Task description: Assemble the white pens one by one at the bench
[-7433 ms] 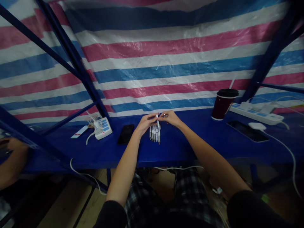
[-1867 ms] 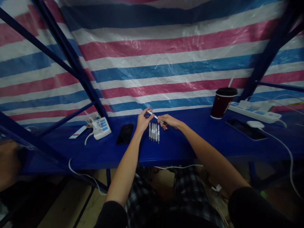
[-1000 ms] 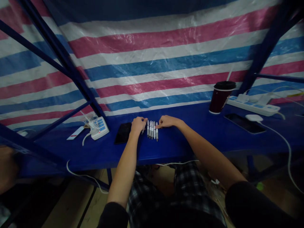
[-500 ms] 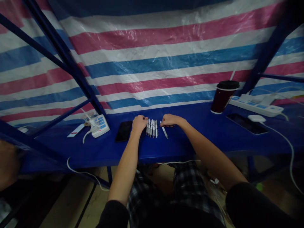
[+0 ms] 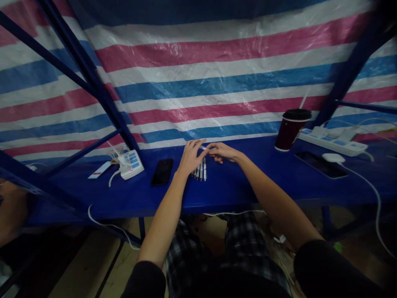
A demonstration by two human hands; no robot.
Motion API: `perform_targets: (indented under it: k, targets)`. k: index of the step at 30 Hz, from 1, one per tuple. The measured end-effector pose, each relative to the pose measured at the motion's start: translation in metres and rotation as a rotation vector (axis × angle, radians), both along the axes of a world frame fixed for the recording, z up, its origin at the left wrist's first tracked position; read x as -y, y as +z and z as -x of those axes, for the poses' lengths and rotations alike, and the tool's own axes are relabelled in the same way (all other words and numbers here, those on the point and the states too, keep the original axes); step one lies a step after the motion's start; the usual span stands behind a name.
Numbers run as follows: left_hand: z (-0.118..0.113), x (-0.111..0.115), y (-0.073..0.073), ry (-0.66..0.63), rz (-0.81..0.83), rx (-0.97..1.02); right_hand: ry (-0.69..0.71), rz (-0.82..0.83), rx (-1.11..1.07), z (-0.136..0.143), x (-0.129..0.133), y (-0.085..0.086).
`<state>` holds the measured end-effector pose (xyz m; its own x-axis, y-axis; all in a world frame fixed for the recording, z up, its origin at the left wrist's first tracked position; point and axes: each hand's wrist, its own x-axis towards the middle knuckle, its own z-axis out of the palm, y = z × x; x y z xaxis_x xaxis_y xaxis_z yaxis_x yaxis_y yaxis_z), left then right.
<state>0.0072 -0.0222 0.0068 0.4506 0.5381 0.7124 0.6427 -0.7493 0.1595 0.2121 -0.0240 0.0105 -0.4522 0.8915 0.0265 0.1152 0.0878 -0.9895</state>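
Several white and grey pens (image 5: 201,170) lie side by side on the blue table (image 5: 235,182), their upper ends partly hidden by my left hand (image 5: 190,157). Above them, one pen (image 5: 203,147) is held between my two hands. My right hand (image 5: 223,152) pinches its right end with closed fingers. The fingers of my left hand are closed round its other end, which they mostly cover.
A black phone (image 5: 161,171) and a power strip (image 5: 132,164) lie to the left. On the right stand a dark lidded cup (image 5: 289,132), another phone (image 5: 319,164), a white charger (image 5: 333,158) and a second power strip (image 5: 335,142). Another person's arm (image 5: 12,211) shows far left.
The separate pen on the right has been lifted from the table and brought left. My left hand has moved from the row's left side up to this pen, and my right hand has moved left.
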Motion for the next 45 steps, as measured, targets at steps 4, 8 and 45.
perform_targets:
  k: [4,8,45]
  targets:
    - [-0.002,0.000,-0.002,-0.106,-0.020,-0.086,0.126,0.024,-0.117,-0.010,-0.003,0.001]
    - [0.005,-0.002,-0.002,-0.026,-0.033,-0.050,0.085,0.138,-0.111,-0.020,-0.009,-0.005]
    - [0.009,-0.008,-0.006,0.068,0.067,-0.170,-0.130,-0.235,0.186,0.004,-0.013,-0.018]
